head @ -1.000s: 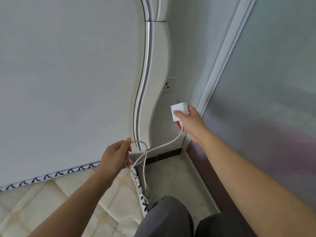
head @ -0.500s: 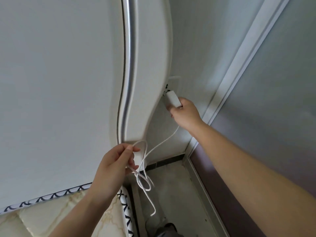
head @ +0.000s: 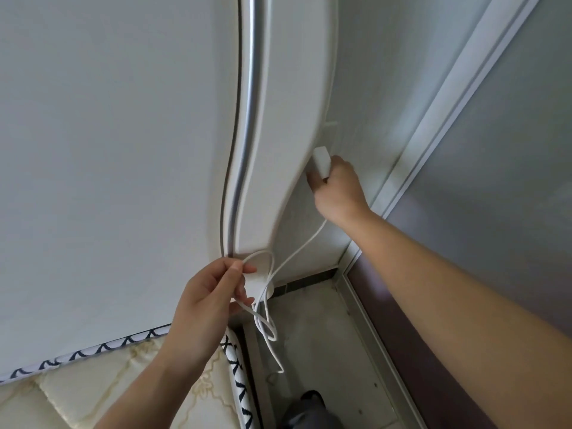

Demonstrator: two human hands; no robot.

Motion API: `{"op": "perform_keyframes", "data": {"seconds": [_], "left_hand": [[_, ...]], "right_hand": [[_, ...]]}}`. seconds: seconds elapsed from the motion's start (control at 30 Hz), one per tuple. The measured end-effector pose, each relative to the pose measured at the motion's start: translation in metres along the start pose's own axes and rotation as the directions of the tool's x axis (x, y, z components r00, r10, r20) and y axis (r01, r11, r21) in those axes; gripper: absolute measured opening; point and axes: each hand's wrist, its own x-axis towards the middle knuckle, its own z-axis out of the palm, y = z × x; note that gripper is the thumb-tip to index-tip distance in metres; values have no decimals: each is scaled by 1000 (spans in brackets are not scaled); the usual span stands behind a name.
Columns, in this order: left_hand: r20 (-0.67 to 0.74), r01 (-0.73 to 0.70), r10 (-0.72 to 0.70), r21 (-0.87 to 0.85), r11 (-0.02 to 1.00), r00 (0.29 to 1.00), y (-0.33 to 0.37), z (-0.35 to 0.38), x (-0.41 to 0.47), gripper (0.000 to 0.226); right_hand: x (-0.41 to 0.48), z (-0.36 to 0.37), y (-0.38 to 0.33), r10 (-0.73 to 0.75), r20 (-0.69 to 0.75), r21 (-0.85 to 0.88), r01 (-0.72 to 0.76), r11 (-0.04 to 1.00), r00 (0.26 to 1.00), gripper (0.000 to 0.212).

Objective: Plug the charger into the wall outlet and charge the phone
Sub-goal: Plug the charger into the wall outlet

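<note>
My right hand (head: 337,188) grips a white charger block (head: 321,160) against the grey wall, just behind the edge of the white headboard (head: 288,119). Only the top corner of the wall outlet (head: 330,122) shows above the block; whether the plug is in cannot be told. A white cable (head: 297,249) runs down from the block to my left hand (head: 213,292), which pinches a loose loop of it. The free cable end (head: 280,371) dangles above the floor. No phone is in view.
The curved headboard with its silver trim (head: 247,119) hides most of the outlet. A cream quilted mattress (head: 108,388) with black-and-white piping lies at the lower left. A narrow tiled floor gap (head: 318,335) runs between the bed and a dark-framed sliding panel (head: 464,212).
My right hand carried the charger block up from mid-air to the outlet behind the headboard. My left hand rose with the cable loop, and the view moved closer to the wall.
</note>
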Motion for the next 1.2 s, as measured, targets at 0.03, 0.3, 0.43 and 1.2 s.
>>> {"op": "perform_keyframes", "data": {"seconds": [0.03, 0.3, 0.43, 1.2], "left_hand": [[0, 7, -7, -12, 1000, 1000, 0, -1, 0, 31], [-12, 29, -30, -33, 999, 999, 0, -1, 0, 29], [-41, 30, -31, -17, 999, 999, 1, 0, -1, 33], [-243, 74, -114, -169, 983, 963, -6, 7, -21, 33]], "right_hand": [[1, 0, -2, 2, -10, -38, -2, 999, 1000, 34], [19, -8, -18, 78, 13, -171, -75, 982, 997, 40], [23, -6, -28, 147, 17, -191, -141, 972, 989, 42], [-160, 29, 65, -142, 830, 232, -103, 967, 539, 37]]}}
